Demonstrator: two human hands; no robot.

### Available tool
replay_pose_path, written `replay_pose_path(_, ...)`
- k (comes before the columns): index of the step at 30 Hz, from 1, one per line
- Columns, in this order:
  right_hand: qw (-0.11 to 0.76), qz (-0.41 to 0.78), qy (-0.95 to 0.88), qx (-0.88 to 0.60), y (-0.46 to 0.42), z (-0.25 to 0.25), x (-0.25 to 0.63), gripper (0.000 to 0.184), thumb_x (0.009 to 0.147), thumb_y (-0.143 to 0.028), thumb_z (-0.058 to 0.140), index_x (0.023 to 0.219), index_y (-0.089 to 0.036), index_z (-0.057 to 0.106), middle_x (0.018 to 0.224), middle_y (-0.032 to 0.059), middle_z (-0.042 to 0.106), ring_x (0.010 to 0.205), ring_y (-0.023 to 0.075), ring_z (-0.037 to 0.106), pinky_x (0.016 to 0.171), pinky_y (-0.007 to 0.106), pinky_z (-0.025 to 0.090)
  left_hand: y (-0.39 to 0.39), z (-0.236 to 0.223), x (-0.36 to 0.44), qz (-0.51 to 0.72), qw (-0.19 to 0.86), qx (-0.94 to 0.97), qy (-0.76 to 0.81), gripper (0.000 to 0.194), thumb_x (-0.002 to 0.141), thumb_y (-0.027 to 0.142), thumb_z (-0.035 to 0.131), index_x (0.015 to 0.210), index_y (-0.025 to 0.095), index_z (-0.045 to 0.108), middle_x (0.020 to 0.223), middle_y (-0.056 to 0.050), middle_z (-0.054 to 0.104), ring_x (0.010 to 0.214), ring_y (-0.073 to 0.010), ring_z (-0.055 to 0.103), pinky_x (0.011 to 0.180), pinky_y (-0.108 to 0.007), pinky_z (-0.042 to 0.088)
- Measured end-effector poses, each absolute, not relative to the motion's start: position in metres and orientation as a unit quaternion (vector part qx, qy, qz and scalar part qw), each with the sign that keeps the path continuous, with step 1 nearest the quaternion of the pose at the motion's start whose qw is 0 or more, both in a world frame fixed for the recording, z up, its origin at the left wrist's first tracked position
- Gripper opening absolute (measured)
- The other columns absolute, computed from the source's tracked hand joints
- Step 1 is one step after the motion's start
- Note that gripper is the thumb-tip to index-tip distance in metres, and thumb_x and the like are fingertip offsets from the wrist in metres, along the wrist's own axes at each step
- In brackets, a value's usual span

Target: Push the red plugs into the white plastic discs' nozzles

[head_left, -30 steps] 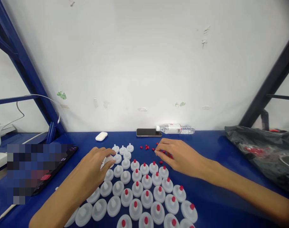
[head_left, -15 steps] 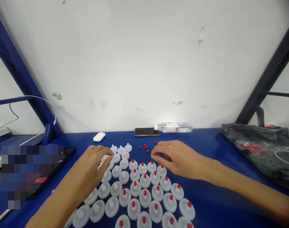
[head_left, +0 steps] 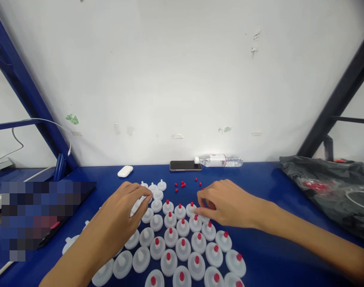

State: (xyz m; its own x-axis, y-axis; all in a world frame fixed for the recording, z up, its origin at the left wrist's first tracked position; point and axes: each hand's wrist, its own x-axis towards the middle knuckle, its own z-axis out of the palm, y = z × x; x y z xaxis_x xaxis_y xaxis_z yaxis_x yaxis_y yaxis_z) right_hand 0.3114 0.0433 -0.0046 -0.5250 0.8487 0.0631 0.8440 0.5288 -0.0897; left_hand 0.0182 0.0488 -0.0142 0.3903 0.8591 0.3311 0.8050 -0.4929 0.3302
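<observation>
My left hand [head_left: 126,209] reaches over a group of uncapped white plastic discs [head_left: 146,237] with upright nozzles. Its thumb and forefinger meet in a pinch above the discs; what is between them is hidden. My right hand [head_left: 229,203] hovers by the back right of the disc rows, thumb and forefinger curved and apart. Below its thumb are discs with red caps [head_left: 182,242] on their nozzles. Several loose red caps [head_left: 182,184] lie on the table just left of the right hand, and another is partly covered by its fingers.
Along the wall lie a phone [head_left: 185,166], a clear water bottle [head_left: 219,160] on its side and a white earphone case [head_left: 125,171]. A black plastic bag [head_left: 322,175] with red pieces fills the right side. A blurred-out tablet [head_left: 47,219] sits left, beside blue frame posts [head_left: 29,91].
My left hand has shifted right over the white discs. My right hand has moved slightly right and nearer, its thumb and forefinger wider apart. Some loose red caps lie in different spots.
</observation>
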Motion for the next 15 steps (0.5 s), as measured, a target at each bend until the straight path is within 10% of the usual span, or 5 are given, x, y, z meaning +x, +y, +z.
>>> replay_pose_path(4,0.048,-0.014,-0.886,-0.461,0.045,-0.005,0.315,0.028,0.101,-0.035,0.061,0.079,-0.02,0.069,0.069,0.004,0.072,0.059,0.0192,0.063,0.052,0.03,0.025,0.045,-0.01,0.027,0.24,0.044,0.84,0.486,0.036,0.103,0.044,0.041,0.102,0.026,0.072,0.105,-0.005,0.075,0.105,-0.0282,0.064,0.09,-0.044,0.053)
replay_pose_path(15,0.42,0.222,-0.803,-0.36,0.015,0.009,0.292,0.019,0.094,-0.042,0.072,0.089,-0.024,0.075,0.075,-0.0032,0.073,0.055,0.0091,0.053,0.052,0.022,0.038,0.002,-0.016,0.071,0.3,0.03,0.84,0.451,0.048,0.091,0.063,0.06,0.129,0.034,0.07,0.115,-0.006,0.078,0.106,-0.032,0.074,0.087,-0.045,0.064)
